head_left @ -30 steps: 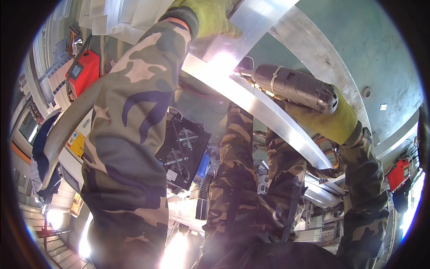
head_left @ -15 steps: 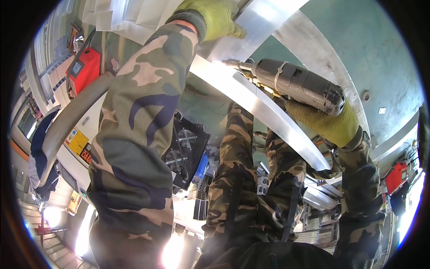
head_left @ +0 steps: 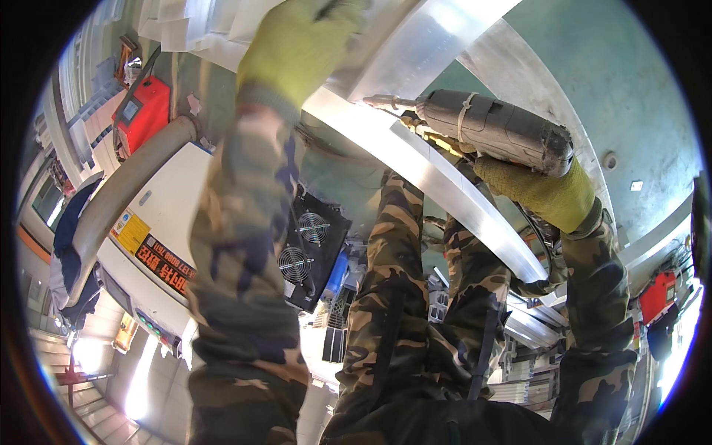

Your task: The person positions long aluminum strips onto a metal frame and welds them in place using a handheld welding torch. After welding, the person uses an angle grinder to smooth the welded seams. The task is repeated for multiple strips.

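Note:
In my right hand [head_left: 545,189], in a yellow-green glove, is a dark, worn welding gun [head_left: 497,130] with a zip tie around its body. Its slim metal nozzle [head_left: 389,102] reaches left, its tip at the joint where a broad, shiny metal profile [head_left: 423,44] meets a long metal bar [head_left: 460,193]. The fingers are wrapped around the grip under the body. My left hand [head_left: 300,55], gloved alike, is raised at the top, left of the profile. Motion smears its fingers, so their hold is unclear.
A red machine with a small screen [head_left: 141,115] and a white cabinet with a thick grey hose [head_left: 174,185] stand at the left. Below the bar are my legs [head_left: 400,252] and a black unit with two fans [head_left: 311,252]. A curved metal strip [head_left: 541,81] lies at the right.
My left hand has come off the broad profile and moved left, its forearm swinging and blurred. My right hand and the welding gun have hardly shifted; the nozzle stays at the joint.

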The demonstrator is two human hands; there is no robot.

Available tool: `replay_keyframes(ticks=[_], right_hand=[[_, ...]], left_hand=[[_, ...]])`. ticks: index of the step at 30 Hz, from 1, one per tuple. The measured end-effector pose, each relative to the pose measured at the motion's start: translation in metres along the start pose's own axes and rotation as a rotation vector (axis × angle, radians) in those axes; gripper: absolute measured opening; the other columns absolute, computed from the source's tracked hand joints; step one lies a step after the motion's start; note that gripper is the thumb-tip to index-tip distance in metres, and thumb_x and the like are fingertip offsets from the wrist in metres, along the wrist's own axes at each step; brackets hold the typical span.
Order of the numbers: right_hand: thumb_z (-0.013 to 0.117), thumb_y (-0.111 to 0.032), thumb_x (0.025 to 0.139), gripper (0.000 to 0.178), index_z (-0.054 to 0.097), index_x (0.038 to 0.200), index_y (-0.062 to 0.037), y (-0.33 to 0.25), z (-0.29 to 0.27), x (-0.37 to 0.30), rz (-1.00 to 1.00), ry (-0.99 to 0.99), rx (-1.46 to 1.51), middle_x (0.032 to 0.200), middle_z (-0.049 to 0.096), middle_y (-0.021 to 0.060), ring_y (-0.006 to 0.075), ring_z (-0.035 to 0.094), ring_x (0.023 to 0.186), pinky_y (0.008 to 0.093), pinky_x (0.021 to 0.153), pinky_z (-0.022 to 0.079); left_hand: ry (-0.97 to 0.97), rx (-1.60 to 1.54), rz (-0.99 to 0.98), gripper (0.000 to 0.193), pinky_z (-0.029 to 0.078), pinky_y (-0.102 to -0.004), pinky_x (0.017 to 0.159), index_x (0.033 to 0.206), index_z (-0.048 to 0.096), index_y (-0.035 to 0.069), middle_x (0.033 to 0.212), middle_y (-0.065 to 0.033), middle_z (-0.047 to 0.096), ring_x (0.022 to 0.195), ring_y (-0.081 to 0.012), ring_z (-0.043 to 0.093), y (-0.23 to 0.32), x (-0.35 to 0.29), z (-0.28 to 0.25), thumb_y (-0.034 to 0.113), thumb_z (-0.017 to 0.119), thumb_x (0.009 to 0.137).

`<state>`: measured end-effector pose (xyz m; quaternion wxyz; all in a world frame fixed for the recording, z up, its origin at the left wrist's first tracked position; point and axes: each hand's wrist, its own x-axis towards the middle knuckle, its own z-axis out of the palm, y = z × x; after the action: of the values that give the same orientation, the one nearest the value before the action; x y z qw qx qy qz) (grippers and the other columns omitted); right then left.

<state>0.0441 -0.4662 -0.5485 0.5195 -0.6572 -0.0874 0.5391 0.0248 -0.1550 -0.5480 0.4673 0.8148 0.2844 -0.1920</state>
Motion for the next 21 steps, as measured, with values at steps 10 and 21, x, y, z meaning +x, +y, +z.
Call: replay_keyframes(ticks=[10,21], right_hand=[[0.083,-0.015,0.090,0.036,0.072,0.121,-0.0021,-0.010,-0.003,0.007,0.195,-0.042,0.108,0.103,0.076,0.0063,0.0116,0.068,0.087,0.0303,0.079,0.058],[0.082,-0.014,0.092,0.034,0.072,0.122,-0.0032,-0.009,-0.007,0.013,0.097,-0.079,0.121,0.099,0.075,0.0035,0.0103,0.065,0.085,0.0282,0.076,0.057]], left_hand=[[0.006,-0.735,-0.480,0.067,0.048,-0.0241,0.063,0.109,0.071,0.001,0.087,-0.0039,0.070,0.073,-0.0112,0.064,-0.034,-0.143,0.136,0.064,0.050,0.104],[0.010,-0.926,-0.382,0.056,0.047,-0.0231,0.060,0.101,0.070,0.004,0.085,-0.0031,0.071,0.070,-0.0101,0.065,-0.043,-0.121,0.151,0.057,0.054,0.105]])
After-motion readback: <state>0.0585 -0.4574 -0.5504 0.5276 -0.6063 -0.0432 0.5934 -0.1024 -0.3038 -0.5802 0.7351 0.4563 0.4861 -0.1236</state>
